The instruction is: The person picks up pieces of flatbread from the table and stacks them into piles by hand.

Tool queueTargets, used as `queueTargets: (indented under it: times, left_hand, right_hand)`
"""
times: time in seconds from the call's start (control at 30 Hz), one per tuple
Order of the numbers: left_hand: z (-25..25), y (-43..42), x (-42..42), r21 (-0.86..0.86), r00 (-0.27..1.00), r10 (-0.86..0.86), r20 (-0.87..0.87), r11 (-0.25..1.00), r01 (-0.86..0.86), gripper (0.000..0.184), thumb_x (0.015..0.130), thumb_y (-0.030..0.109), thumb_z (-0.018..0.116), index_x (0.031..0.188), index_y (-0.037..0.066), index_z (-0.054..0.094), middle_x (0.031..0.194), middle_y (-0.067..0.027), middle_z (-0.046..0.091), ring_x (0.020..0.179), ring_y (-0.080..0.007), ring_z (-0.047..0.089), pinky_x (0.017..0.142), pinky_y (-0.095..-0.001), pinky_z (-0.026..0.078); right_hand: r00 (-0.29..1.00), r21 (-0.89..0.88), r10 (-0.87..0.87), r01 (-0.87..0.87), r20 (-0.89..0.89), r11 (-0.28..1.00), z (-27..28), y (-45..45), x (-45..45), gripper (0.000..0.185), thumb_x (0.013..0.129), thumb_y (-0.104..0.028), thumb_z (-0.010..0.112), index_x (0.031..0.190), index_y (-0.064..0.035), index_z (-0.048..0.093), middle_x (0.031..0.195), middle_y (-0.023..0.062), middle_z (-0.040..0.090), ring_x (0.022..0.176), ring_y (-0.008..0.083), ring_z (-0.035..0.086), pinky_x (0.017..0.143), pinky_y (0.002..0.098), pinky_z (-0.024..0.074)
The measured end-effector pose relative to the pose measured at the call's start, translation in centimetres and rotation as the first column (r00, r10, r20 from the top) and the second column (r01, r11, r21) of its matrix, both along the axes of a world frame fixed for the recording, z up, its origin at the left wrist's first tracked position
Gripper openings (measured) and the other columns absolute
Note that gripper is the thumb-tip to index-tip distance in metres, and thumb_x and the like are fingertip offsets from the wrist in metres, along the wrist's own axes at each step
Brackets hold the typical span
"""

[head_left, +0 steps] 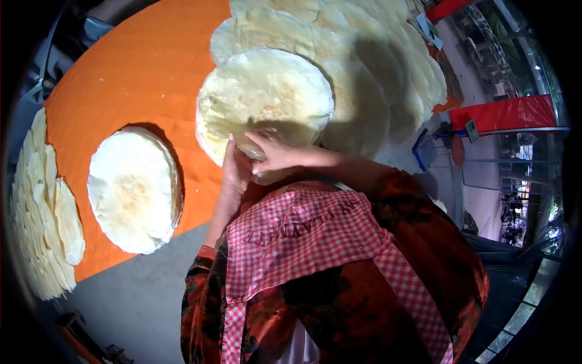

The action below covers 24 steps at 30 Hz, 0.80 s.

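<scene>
A large round flatbread (267,88) lies on top of others near the front edge of the orange table, directly before me. My left hand (234,167) is at its near edge, thumb and fingers close about the rim. From the right, my right hand (270,151) reaches over the same edge, its index finger stretched toward my left hand and its other fingers curled at the bread. Between the two hands the near edge looks bent up or folded. The undersides of both hands are hidden.
A stack of round flatbreads (134,191) sits left on the orange table (139,73). More flatbreads (42,218) overlap at the far left edge. Overlapping flatbreads (357,91) spread across the back right. A blue stool (424,150) stands on the floor at right.
</scene>
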State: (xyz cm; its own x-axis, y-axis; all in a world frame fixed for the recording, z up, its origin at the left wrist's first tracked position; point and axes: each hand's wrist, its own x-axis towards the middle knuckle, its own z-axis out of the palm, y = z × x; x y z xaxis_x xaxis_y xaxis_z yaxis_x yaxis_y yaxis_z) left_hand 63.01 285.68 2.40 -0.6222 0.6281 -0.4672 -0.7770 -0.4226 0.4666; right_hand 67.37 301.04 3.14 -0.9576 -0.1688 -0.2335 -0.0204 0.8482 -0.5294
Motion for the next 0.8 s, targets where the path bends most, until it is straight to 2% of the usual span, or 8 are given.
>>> queueTargets:
  times: [0.07, 0.2, 0.33, 0.43, 0.53, 0.6, 0.73, 0.8]
  left_hand:
    - [0.2, 0.0, -0.1, -0.035, 1.0, -0.011, 0.024, 0.999, 0.012, 0.075, 0.087, 0.061, 0.048, 0.135, 0.005, 0.034, 0.128, -0.0162, 0.047, 0.116, -0.028, 0.049, 0.086, -0.0432, 0.052]
    - [-0.1, -0.4, -0.1, 0.06, 0.999, -0.013, 0.031, 0.998, 0.011, 0.078, 0.087, 0.063, 0.046, 0.137, 0.005, 0.031, 0.133, -0.0168, 0.043, 0.117, -0.0289, 0.049, 0.087, -0.0431, 0.052]
    - [1.3, -0.5, 0.3, 0.057, 1.0, -0.015, 0.011, 0.998, 0.015, 0.079, 0.087, 0.063, 0.046, 0.137, 0.005, 0.03, 0.136, -0.0174, 0.04, 0.119, -0.0296, 0.049, 0.087, -0.042, 0.052]
    - [-0.4, -0.7, 0.0, 0.103, 0.998, -0.067, -0.015, 0.992, 0.068, 0.078, 0.087, 0.061, 0.049, 0.137, 0.005, 0.03, 0.134, -0.0173, 0.042, 0.117, -0.0299, 0.051, 0.084, -0.0401, 0.054]
    - [0.4, -1.0, 0.3, 0.004, 0.998, -0.049, -0.028, 0.999, 0.049, 0.076, 0.086, 0.057, 0.052, 0.137, 0.005, 0.03, 0.132, -0.0167, 0.045, 0.113, -0.0291, 0.053, 0.079, -0.0374, 0.057]
    - [-0.2, -0.9, 0.3, 0.024, 0.999, -0.043, -0.008, 0.999, 0.043, 0.075, 0.086, 0.056, 0.054, 0.137, 0.005, 0.031, 0.13, -0.0164, 0.046, 0.112, -0.0284, 0.054, 0.077, -0.0356, 0.057]
    - [-0.3, -0.9, 0.4, 0.028, 1.0, -0.012, 0.012, 1.0, 0.012, 0.073, 0.087, 0.055, 0.054, 0.135, 0.004, 0.033, 0.127, -0.0156, 0.049, 0.108, -0.0272, 0.056, 0.076, -0.0353, 0.057]
    - [-0.3, -0.9, 0.5, 0.014, 1.0, -0.025, 0.008, 1.0, 0.025, 0.072, 0.087, 0.055, 0.053, 0.134, 0.004, 0.033, 0.125, -0.0161, 0.05, 0.105, -0.0265, 0.058, 0.078, -0.0358, 0.057]
  right_hand:
    - [0.999, -0.013, 0.048, -0.048, 0.01, 0.999, -0.1, 1.1, 0.9, 0.09, 0.07, -0.045, 0.073, 0.141, -0.0099, 0.03, 0.138, 0.0229, 0.037, 0.131, 0.0373, 0.034, 0.108, 0.0454, 0.0279]
    - [0.996, -0.415, -0.017, 0.053, 0.089, 0.908, -0.4, 3.0, 0.3, 0.071, 0.082, -0.038, 0.064, 0.14, -0.0097, 0.034, 0.139, 0.0191, 0.039, 0.131, 0.034, 0.034, 0.107, 0.0455, 0.0285]
    - [0.998, -0.164, 0.041, -0.046, -0.038, 0.985, -1.5, 2.6, 1.0, 0.068, 0.084, -0.032, 0.062, 0.141, -0.0093, 0.032, 0.14, 0.0207, 0.037, 0.13, 0.0362, 0.035, 0.106, 0.0455, 0.03]
    - [0.996, -0.069, -0.08, 0.077, -0.038, 0.995, -1.7, 1.5, 1.2, 0.069, 0.083, -0.029, 0.064, 0.141, -0.0103, 0.032, 0.138, 0.0216, 0.039, 0.126, 0.0377, 0.04, 0.102, 0.0455, 0.0363]
    - [0.966, 0.045, -0.101, 0.093, 0.236, 0.995, 5.1, -0.4, 0.5, 0.065, 0.083, -0.02, 0.062, 0.14, -0.0091, 0.033, 0.135, 0.0221, 0.042, 0.12, 0.0371, 0.047, 0.096, 0.0442, 0.0427]
    - [0.991, -0.047, -0.074, 0.08, 0.114, 0.996, -0.5, 1.4, 0.4, 0.063, 0.082, -0.014, 0.061, 0.139, -0.008, 0.035, 0.133, 0.0229, 0.044, 0.117, 0.0363, 0.05, 0.092, 0.0433, 0.0455]
    - [0.999, 0.04, -0.026, 0.027, -0.023, 0.999, 0.6, 1.7, 2.0, 0.061, 0.08, -0.005, 0.058, 0.137, -0.0027, 0.036, 0.132, 0.0239, 0.045, 0.12, 0.0354, 0.048, 0.097, 0.0422, 0.0425]
    - [0.965, -0.096, 0.013, -0.039, -0.261, 0.995, -1.7, 1.3, 2.4, 0.059, 0.079, -0.01, 0.061, 0.134, -0.0016, 0.04, 0.128, 0.025, 0.048, 0.117, 0.0371, 0.049, 0.098, 0.0431, 0.0411]
